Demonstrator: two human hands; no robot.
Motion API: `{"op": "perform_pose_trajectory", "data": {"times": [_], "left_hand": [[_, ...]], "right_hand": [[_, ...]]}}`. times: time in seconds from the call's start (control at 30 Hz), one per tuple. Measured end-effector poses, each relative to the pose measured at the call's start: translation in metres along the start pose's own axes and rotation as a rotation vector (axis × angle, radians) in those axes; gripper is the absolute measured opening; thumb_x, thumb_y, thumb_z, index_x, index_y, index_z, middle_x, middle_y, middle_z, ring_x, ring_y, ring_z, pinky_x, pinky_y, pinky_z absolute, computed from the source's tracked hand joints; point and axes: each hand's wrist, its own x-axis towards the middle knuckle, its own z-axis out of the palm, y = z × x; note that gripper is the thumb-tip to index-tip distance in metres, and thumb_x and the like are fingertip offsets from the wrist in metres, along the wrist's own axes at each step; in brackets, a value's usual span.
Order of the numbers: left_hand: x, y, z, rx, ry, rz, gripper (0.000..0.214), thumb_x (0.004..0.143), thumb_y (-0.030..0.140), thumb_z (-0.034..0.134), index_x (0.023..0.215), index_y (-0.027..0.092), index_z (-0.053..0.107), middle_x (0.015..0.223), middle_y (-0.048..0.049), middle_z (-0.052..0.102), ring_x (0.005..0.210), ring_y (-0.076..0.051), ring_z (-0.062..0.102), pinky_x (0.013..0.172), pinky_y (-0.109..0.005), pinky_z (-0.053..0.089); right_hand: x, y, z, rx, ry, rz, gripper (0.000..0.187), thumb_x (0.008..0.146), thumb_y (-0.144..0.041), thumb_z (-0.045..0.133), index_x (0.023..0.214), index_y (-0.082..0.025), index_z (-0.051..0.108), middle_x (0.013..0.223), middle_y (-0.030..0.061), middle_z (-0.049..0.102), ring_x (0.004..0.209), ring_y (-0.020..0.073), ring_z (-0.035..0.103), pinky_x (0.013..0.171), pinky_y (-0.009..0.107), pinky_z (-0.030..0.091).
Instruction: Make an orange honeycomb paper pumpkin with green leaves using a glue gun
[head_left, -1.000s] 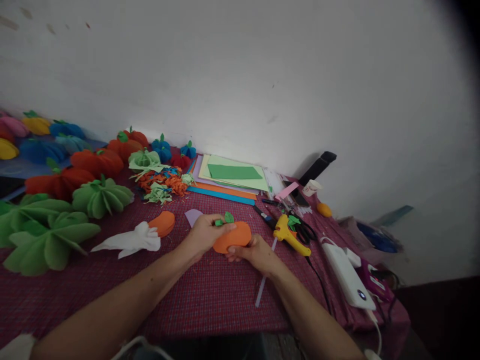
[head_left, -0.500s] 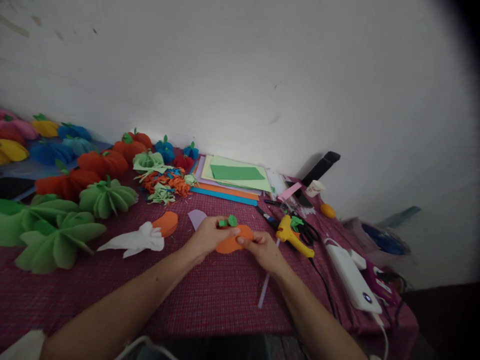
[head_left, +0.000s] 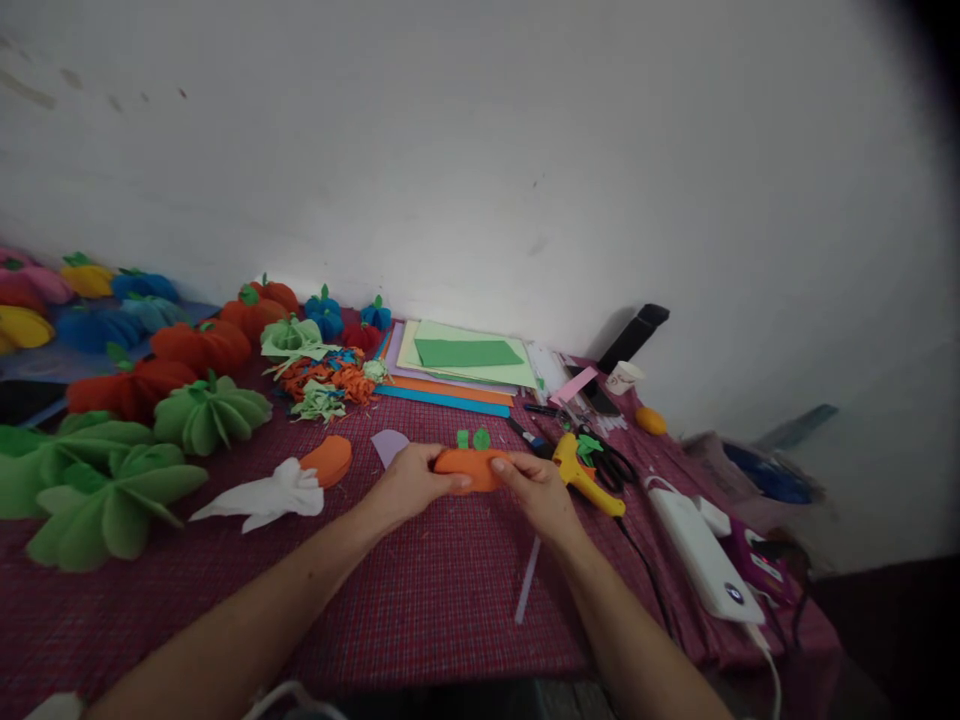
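Between my two hands is an orange paper piece (head_left: 474, 472), rounded and seemingly folded or bent. My left hand (head_left: 414, 484) pinches its left end, thumb in front. My right hand (head_left: 534, 490) grips the right end in the same way. Just beyond it lie small green paper pieces (head_left: 481, 439). A purple paper shape (head_left: 390, 445) lies behind my left hand. Farther left, an orange paper stack (head_left: 330, 461) sits beside a crumpled white tissue (head_left: 277, 492). Right of my right hand rests a yellow glue gun (head_left: 585, 478), with a glue stick (head_left: 528, 582) nearer me.
Several paper pumpkins (head_left: 199, 347) crowd the left side. Paper shreds (head_left: 326, 382) lie beside a stack of coloured sheets (head_left: 465, 352) at the back. Black scissors (head_left: 616, 466), a paper cup (head_left: 624, 377) and a white power bank (head_left: 705, 560) with cables are on the right.
The orange paper has gone from a flat, round view to a narrower, bent one between my fingers. My right hand has shifted slightly right and up. The camera view has tilted a little.
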Motion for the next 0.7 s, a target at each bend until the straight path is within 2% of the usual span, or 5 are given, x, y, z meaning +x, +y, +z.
{"op": "perform_pose_trajectory", "data": {"times": [0.3, 0.4, 0.5, 0.6, 0.7], "left_hand": [[-0.001, 0.000, -0.007, 0.220, 0.024, 0.076, 0.021, 0.066, 0.035, 0.062, 0.072, 0.016, 0.070, 0.058, 0.0025, 0.061, 0.053, -0.014, 0.051, 0.050, -0.023, 0.036], [-0.001, 0.004, -0.009, 0.284, 0.103, 0.119, 0.028, 0.065, 0.032, 0.064, 0.088, 0.018, 0.069, 0.078, -0.0015, 0.068, 0.070, -0.018, 0.057, 0.064, -0.027, 0.042], [0.000, 0.004, -0.011, 0.369, 0.204, 0.186, 0.050, 0.063, 0.027, 0.067, 0.112, 0.020, 0.059, 0.102, -0.0059, 0.066, 0.092, -0.021, 0.057, 0.083, -0.031, 0.041], [0.000, 0.002, -0.017, 0.470, 0.204, 0.162, 0.062, 0.064, 0.030, 0.068, 0.122, 0.020, 0.049, 0.101, -0.0061, 0.065, 0.092, -0.022, 0.057, 0.081, -0.033, 0.042], [-0.001, 0.000, -0.024, 0.536, 0.163, 0.110, 0.064, 0.062, 0.036, 0.069, 0.121, 0.020, 0.048, 0.097, -0.0053, 0.063, 0.087, -0.022, 0.058, 0.074, -0.033, 0.043]], "right_hand": [[0.001, -0.001, -0.004, -0.094, 0.001, -0.022, 0.029, 0.078, -0.042, 0.057, 0.083, -0.017, 0.073, 0.076, 0.0026, 0.070, 0.071, 0.0191, 0.061, 0.066, 0.031, 0.047], [0.003, 0.002, -0.003, -0.101, 0.018, -0.033, 0.031, 0.078, -0.042, 0.057, 0.084, -0.017, 0.073, 0.075, 0.0032, 0.070, 0.070, 0.0194, 0.060, 0.067, 0.032, 0.047], [0.004, 0.005, -0.001, -0.094, 0.009, -0.044, 0.031, 0.079, -0.040, 0.056, 0.091, -0.017, 0.072, 0.085, 0.0047, 0.071, 0.077, 0.0204, 0.061, 0.071, 0.032, 0.047], [0.003, 0.004, -0.001, -0.126, -0.037, -0.043, 0.032, 0.075, -0.039, 0.061, 0.098, -0.018, 0.070, 0.093, 0.0045, 0.071, 0.079, 0.0199, 0.061, 0.071, 0.031, 0.047], [0.001, 0.001, -0.004, -0.181, -0.125, -0.033, 0.031, 0.076, -0.041, 0.061, 0.094, -0.018, 0.070, 0.084, 0.0029, 0.070, 0.066, 0.0155, 0.058, 0.059, 0.025, 0.043]]}}
